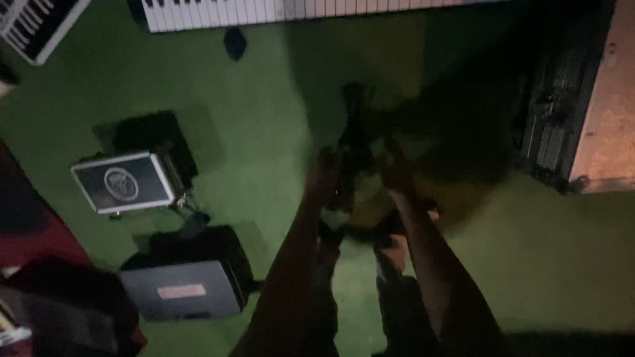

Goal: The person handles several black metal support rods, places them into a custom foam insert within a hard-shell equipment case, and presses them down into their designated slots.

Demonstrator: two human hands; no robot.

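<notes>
The view is dark and blurred. Both my arms reach forward over a green carpet. My left hand (323,173) and my right hand (397,170) close from either side on a dark, long object (355,142) that stands upright between them. What the object is cannot be made out. Below it my legs and feet show dimly.
A white keyboard (264,10) runs along the top edge, with a second one (33,26) at the top left. A silver-edged case (126,182) and a grey and black case (185,284) sit on the carpet (264,99) to the left. A dark rack (559,112) and a wooden board (608,99) stand at the right.
</notes>
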